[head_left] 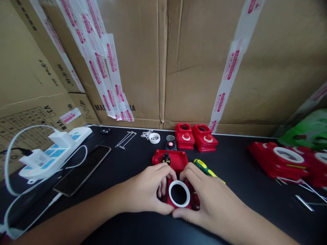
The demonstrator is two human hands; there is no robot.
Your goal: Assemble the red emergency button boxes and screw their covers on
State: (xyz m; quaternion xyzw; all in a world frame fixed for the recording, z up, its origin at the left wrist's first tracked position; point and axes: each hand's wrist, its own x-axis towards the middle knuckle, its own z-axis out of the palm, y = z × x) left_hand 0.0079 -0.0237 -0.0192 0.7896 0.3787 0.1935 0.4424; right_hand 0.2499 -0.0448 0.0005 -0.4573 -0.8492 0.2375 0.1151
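Observation:
My left hand (149, 189) and my right hand (208, 195) close from both sides on a red plastic cover (189, 205) near the table's front edge. Set in this cover is a white ring (179, 183) around a dark round opening. Fingers hide much of the cover's edges. Right behind it lies an open red box (180, 160) with a black part (166, 158) inside. A green and yellow screwdriver handle (201, 165) lies just beyond my right hand.
Several red boxes with knobs (208, 137) stand by the cardboard wall (199, 61). More red units (278, 163) sit at the right. A white cap of small screws (154, 138) and thin metal rods (127, 139) lie behind. Phone (83, 170) and power strip (55, 153) occupy the left.

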